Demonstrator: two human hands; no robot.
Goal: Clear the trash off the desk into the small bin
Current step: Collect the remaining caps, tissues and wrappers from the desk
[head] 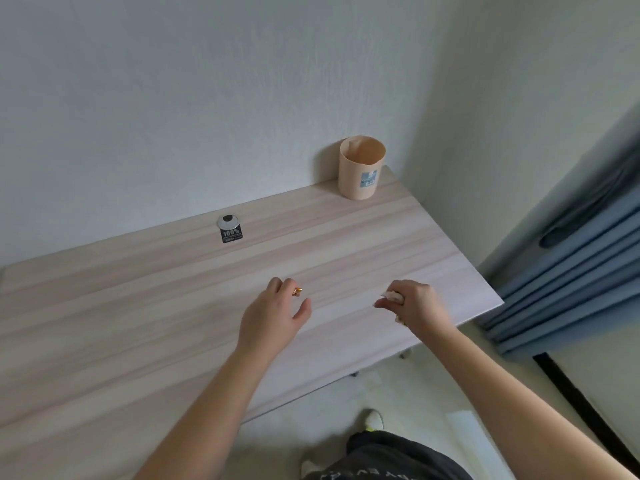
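Right now the gathering looks nearly done: a small gold wrapper (297,291) sits at the fingertips of the left hand (273,311), which is loosely spread over the desk (138,306), apparently pinching it. The right hand (414,303) is closed around crumpled pale paper (391,296). Next, I'd judge, both must carry to the small bin (361,168), standing well apart at the desk's far corner.

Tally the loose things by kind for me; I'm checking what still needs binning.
Gold wrapper at the left hand's fingers: 1
Crumpled paper in the right hand: 1
Small bin: 1
Black sticker: 1
Total: 4
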